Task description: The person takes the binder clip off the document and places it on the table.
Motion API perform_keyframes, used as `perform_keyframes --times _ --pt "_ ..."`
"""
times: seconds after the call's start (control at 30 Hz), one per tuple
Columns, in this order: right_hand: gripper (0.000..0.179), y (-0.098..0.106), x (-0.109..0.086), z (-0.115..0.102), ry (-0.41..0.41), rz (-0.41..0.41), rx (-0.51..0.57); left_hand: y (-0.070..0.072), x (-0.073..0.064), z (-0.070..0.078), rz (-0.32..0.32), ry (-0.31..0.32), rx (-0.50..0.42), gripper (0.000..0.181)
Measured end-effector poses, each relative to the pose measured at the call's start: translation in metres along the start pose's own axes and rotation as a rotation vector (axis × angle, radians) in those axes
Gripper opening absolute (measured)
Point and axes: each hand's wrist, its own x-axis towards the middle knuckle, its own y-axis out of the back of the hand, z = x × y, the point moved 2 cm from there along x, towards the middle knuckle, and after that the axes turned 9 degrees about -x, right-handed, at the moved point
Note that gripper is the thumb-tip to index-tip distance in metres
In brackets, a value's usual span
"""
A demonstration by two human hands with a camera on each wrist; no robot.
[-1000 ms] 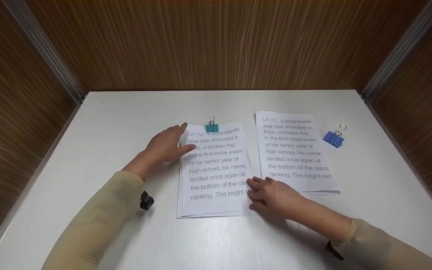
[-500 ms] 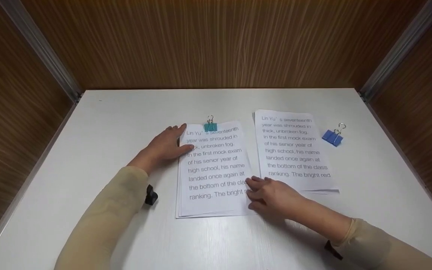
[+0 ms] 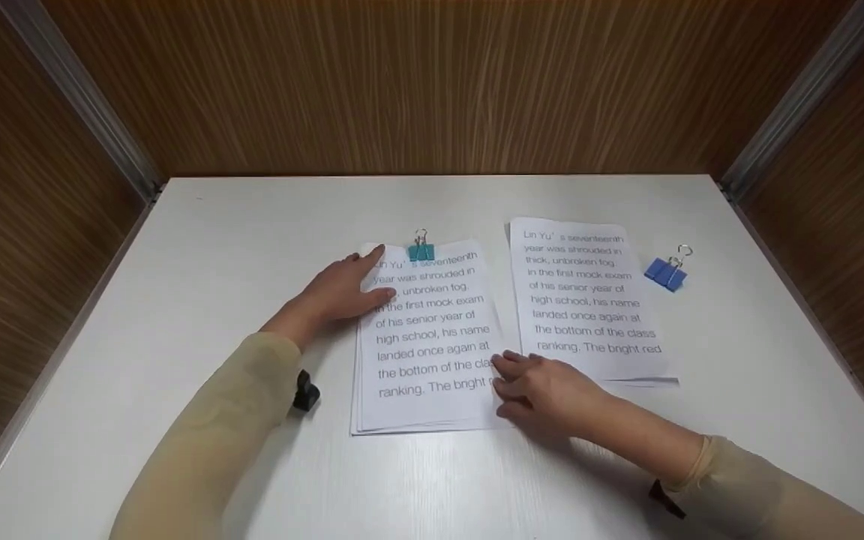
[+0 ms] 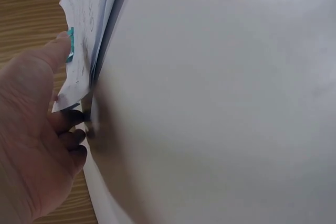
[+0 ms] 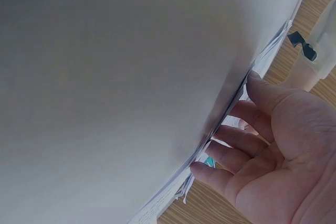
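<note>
A stack of printed sheets (image 3: pixel 432 322) lies on the table in the head view, with a teal binder clip (image 3: pixel 421 251) on its top edge. My left hand (image 3: pixel 334 289) is at the stack's upper left corner, thumb and index finger reaching over the paper. In the left wrist view its other fingers (image 4: pixel 72 140) bend beside the paper's edge. My right hand (image 3: pixel 552 394) rests at the stack's lower right edge. Its thumb and fingertips line up along that edge in the right wrist view, where the palm (image 5: pixel 294 182) shows.
A second stack of printed sheets (image 3: pixel 582 300) lies to the right, its lower sheets slightly offset. Beyond it lies a blue binder clip (image 3: pixel 666 274). Brown wood-grain panels (image 3: pixel 432 90) enclose the white table (image 3: pixel 252 217) at the back and sides.
My left hand has shifted slightly right, so its index finger now overlaps the sheet's upper left corner. The right hand stays at the lower right edge.
</note>
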Motion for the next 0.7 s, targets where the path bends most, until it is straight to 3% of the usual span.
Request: perform_keyframes --times 0.13,0.33,0.53,0.7 --pt "0.030 0.001 0.000 0.000 -0.005 -0.005 0.001 0.001 -0.002 0.003 0.005 0.007 -0.066 0.089" --pt "0.027 0.001 0.000 0.000 -0.003 -0.007 -0.014 0.004 -0.002 0.008 0.046 -0.035 -0.158 0.087" --pt "0.029 0.000 0.001 0.000 0.007 -0.012 -0.025 0.005 0.000 0.009 0.068 -0.066 -0.321 0.080" --pt "0.027 0.001 0.001 -0.001 0.018 0.002 -0.033 0.002 0.008 0.008 0.107 -0.031 -0.443 0.070"
